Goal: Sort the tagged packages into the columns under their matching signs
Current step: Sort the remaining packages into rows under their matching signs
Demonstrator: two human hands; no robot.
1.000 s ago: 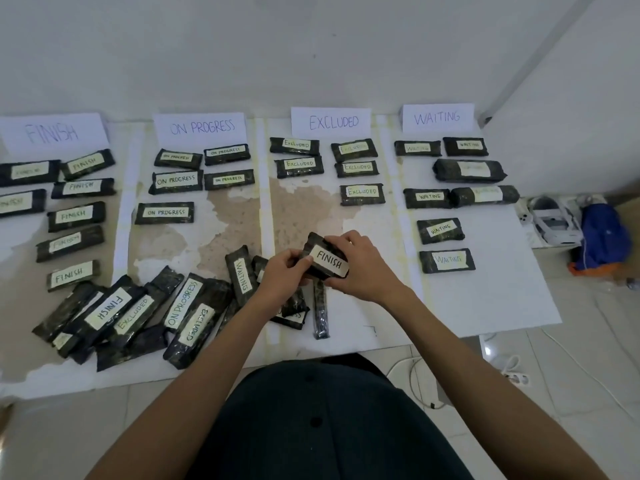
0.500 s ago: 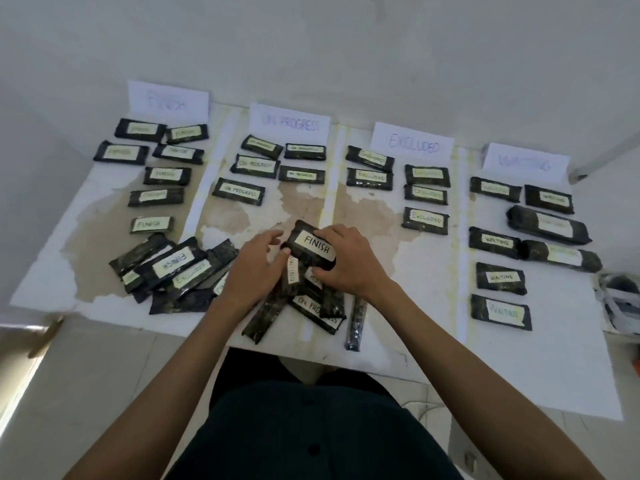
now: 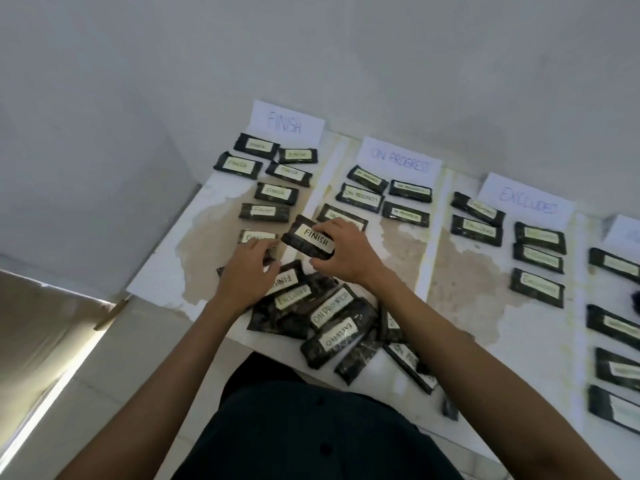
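Note:
My right hand (image 3: 349, 258) is shut on a dark package tagged FINISH (image 3: 309, 238), held tilted just above the mat between the FINISH and ON PROGRESS columns. My left hand (image 3: 247, 275) hovers open beside it, fingers spread over the lowest package of the FINISH column (image 3: 256, 236) and the top of the unsorted pile (image 3: 329, 313). The FINISH sign (image 3: 285, 123) heads several tagged packages. The ON PROGRESS sign (image 3: 400, 161) and the EXCLUDED sign (image 3: 528, 202) head their own columns to the right.
The white mat (image 3: 162, 271) ends at a wall corner on the left and at bare floor tiles in front. The WAITING column (image 3: 613, 265) is cut off at the right edge. My dark-clothed lap sits below the pile.
The view has swung left. My right hand has carried the FINISH package leftward to the FINISH column, and my left hand has let go of it.

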